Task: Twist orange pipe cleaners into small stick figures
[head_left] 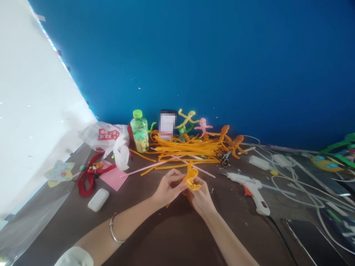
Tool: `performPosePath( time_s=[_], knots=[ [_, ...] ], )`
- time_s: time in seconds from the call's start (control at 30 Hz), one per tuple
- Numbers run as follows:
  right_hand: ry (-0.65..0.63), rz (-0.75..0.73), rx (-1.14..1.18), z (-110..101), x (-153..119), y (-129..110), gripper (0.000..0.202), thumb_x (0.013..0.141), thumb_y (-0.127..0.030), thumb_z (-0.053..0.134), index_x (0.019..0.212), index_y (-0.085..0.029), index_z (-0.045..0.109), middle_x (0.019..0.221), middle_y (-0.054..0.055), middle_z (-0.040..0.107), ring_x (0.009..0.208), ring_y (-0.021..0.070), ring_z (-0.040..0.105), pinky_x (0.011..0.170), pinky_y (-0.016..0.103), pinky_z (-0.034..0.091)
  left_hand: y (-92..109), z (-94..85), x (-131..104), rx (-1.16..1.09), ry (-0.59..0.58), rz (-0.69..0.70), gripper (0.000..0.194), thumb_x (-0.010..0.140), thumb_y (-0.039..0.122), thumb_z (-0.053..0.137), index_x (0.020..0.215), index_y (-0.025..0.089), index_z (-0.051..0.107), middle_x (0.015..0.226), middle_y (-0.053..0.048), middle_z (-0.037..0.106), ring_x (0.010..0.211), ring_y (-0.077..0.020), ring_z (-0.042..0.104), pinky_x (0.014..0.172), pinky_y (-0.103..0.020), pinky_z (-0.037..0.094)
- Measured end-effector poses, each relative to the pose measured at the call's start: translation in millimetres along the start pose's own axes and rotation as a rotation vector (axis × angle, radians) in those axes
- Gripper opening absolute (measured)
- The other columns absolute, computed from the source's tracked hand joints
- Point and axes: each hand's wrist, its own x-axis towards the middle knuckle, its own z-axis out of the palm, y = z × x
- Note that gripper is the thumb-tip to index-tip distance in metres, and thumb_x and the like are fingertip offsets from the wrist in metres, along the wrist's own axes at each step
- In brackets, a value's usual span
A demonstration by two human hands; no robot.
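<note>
A single camera worn on the person's head looks forward and down across the dark brown table (158,240). At close range, its wide view takes in the bare left hand (169,187) and bare right hand (202,197) just below centre, and reaches the plain deep-blue wall (210,55) behind, facing it nearly square.

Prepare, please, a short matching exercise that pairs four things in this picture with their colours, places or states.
1. Curled orange piece
2. Bottle
3. Glue gun
4. Bracelet

A. White and orange, lying down
B. Held in the fingers
C. Around the left forearm
D. Standing, with a green cap

Pairs: 1-B, 2-D, 3-A, 4-C.
</note>
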Motion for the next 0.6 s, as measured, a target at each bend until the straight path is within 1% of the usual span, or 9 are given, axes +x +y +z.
performPosePath(
  time_s=[0.1,0.23,0.33,0.47,0.53,0.6],
  knots=[
    [0.015,0.01,-0.016,1.9,-1.1,-1.7,0.02,0.052,-0.026,0.077,0.06,-0.016,0.061,0.054,0.0,0.052,0.047,0.0087,0.041,0.043,0.022,0.035,-0.3,-0.2,0.1,0.047,0.001,0.004,0.035,0.07,0.039,0.061,0.1,0.02,0.066,0.087,-0.004,0.042,0.063,-0.0096,0.049,0.058,-0.026,0.051],
    [0.014,0.02,-0.005,2.9,-2.2,-2.5,0.02,0.052,-0.025,0.077,0.058,-0.016,0.06,0.053,-0.001,0.052,0.046,0.0079,0.041,0.042,0.021,0.035,-3.1,-1.0,-0.6,0.152,0.028,0.047,0.032,0.072,0.036,0.06,0.1,0.021,0.066,0.086,-0.005,0.045,0.071,-0.0125,0.05,0.061,-0.024,0.049],
    [0.0,0.016,0.013,2.5,-3.0,-2.4,0.021,0.053,-0.026,0.077,0.056,-0.016,0.059,0.052,-0.001,0.051,0.045,0.0072,0.04,0.042,0.02,0.035,-4.3,-1.1,-1.9,0.182,0.027,0.07,0.031,0.073,0.035,0.06,0.1,0.022,0.066,0.086,-0.005,0.045,0.074,-0.0136,0.05,0.061,-0.023,0.049],
    [-0.015,0.009,0.022,1.8,-3.8,-2.3,0.02,0.053,-0.027,0.077,0.056,-0.016,0.06,0.051,-0.001,0.051,0.044,0.0071,0.041,0.041,0.02,0.035,-3.4,0.0,-2.9,0.136,0.013,0.058,0.031,0.073,0.035,0.059,0.099,0.021,0.066,0.088,-0.005,0.044,0.066,-0.0105,0.051,0.059,-0.024,0.05],
    [-0.006,0.014,0.017,1.4,-3.0,-1.5,0.02,0.053,-0.026,0.077,0.057,-0.016,0.06,0.052,-0.001,0.051,0.045,0.0075,0.041,0.041,0.02,0.035,-2.4,1.0,-1.9,0.084,-0.001,0.034,0.032,0.072,0.037,0.06,0.098,0.019,0.067,0.09,-0.005,0.044,0.06,-0.0079,0.05,0.056,-0.025,0.051],
    [0.017,0.013,0.003,0.3,-0.7,0.4,0.019,0.053,-0.025,0.076,0.059,-0.015,0.06,0.053,-0.001,0.052,0.045,0.0078,0.042,0.041,0.02,0.036,-1.7,1.8,0.4,0.044,-0.003,-0.002,0.034,0.07,0.039,0.061,0.096,0.018,0.067,0.09,-0.006,0.045,0.06,-0.0081,0.051,0.055,-0.025,0.051]
  ],
)
